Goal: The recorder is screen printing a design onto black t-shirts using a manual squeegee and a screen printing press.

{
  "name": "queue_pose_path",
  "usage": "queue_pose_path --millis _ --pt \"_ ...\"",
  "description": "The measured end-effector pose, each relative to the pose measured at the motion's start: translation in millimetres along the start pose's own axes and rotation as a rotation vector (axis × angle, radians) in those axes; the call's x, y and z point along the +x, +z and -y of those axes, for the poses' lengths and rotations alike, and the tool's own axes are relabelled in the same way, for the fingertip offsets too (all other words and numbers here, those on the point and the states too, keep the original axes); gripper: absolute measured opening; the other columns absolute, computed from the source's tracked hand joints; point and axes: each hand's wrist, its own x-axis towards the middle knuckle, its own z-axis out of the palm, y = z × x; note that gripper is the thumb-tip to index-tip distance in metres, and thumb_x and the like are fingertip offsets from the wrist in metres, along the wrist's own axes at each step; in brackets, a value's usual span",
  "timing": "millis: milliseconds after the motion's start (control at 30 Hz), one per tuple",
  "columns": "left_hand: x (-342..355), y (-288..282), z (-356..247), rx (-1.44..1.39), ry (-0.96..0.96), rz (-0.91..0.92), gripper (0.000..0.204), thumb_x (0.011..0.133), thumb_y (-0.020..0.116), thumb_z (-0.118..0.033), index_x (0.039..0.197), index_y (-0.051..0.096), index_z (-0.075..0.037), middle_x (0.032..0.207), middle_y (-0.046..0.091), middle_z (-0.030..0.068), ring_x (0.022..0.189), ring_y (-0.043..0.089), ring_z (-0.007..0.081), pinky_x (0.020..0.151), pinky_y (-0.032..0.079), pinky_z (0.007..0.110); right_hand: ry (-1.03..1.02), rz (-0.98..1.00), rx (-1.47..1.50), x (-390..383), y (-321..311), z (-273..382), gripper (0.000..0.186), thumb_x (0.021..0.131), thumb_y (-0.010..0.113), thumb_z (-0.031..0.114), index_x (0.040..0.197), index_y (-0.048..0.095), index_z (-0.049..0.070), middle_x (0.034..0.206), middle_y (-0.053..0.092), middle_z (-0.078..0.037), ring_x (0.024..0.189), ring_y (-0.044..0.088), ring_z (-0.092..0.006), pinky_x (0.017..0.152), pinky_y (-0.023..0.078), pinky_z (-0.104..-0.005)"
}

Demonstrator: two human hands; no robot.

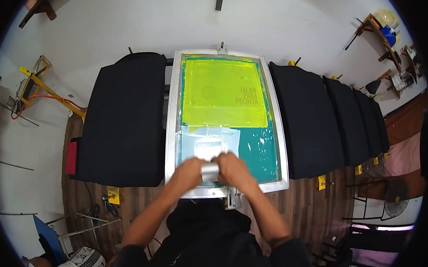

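Before me lies a metal-framed printing screen (277, 107). Its mesh is teal (257, 157) on the near half, smeared with white ink. A yellow-green masked area (221, 79) with lettering covers the far half. My left hand (188, 174) and my right hand (232, 170) are both closed on a silvery squeegee (211, 171), low over the near part of the screen. White ink (208, 147) lies just beyond the squeegee, within a pale block. My fingers hide most of the squeegee's ends. A metal clamp (233, 199) grips the near frame edge, beside my right forearm.
A black-covered board (124, 120) stands left of the screen; several more, like this one (304, 123), run off to the right. Another clamp (222, 49) is at the far frame edge. A fan (396, 196) stands at right, wall shelves (378, 38) above it.
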Motion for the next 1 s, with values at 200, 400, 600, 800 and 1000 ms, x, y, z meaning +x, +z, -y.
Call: queue_pose_path --millis 200,400,600,800,1000 --pt "72.8 -38.2 18.6 0.036 0.003 -0.056 0.035 0.070 0.062 0.006 0.102 0.072 -0.004 0.093 0.070 0.0241 0.091 0.068 0.0397 0.084 0.053 0.043 0.081 0.047 -0.071 83.9 -18.5 -25.7 0.032 0.068 0.074 0.009 0.099 0.071 0.014 0.092 0.072 -0.014 0.090 0.069 -0.0341 0.076 0.057 -0.0443" --pt "59.9 -27.8 13.8 0.080 0.019 -0.054 0.040 0.070 0.063 0.009 0.106 0.072 -0.004 0.095 0.070 0.0238 0.093 0.067 0.0409 0.085 0.053 0.043 0.070 0.011 -0.043 72.4 -4.4 -27.5 0.038 0.061 0.074 0.007 0.099 0.071 0.008 0.091 0.071 -0.018 0.085 0.069 -0.0368 0.077 0.056 -0.0436" --pt "25.1 -8.1 2.3 0.047 0.023 -0.091 0.041 0.071 0.061 0.012 0.108 0.071 -0.003 0.099 0.068 0.0248 0.096 0.065 0.0423 0.087 0.052 0.047 0.066 -0.065 -0.042 29.7 12.2 -12.4 0.036 0.061 0.077 0.007 0.097 0.072 0.008 0.094 0.068 -0.017 0.090 0.065 -0.0373 0.080 0.056 -0.0431" --pt "-20.2 20.4 -6.6 -0.036 0.033 -0.140 0.048 0.069 0.059 0.016 0.113 0.066 -0.001 0.112 0.066 0.0207 0.103 0.063 0.0396 0.091 0.052 0.044 0.110 -0.077 0.004 -21.4 25.4 10.4 0.046 0.060 0.080 0.004 0.105 0.068 0.007 0.103 0.065 -0.015 0.100 0.059 -0.0359 0.084 0.055 -0.0433" --pt "-44.7 39.0 -16.4 -0.051 0.077 -0.220 0.048 0.070 0.055 0.018 0.115 0.063 0.002 0.115 0.065 0.0216 0.106 0.062 0.0400 0.092 0.051 0.044 0.071 -0.161 -0.036 -48.0 49.0 8.0 0.049 0.058 0.079 0.005 0.105 0.065 0.006 0.105 0.064 -0.011 0.099 0.060 -0.0345 0.080 0.055 -0.0442"
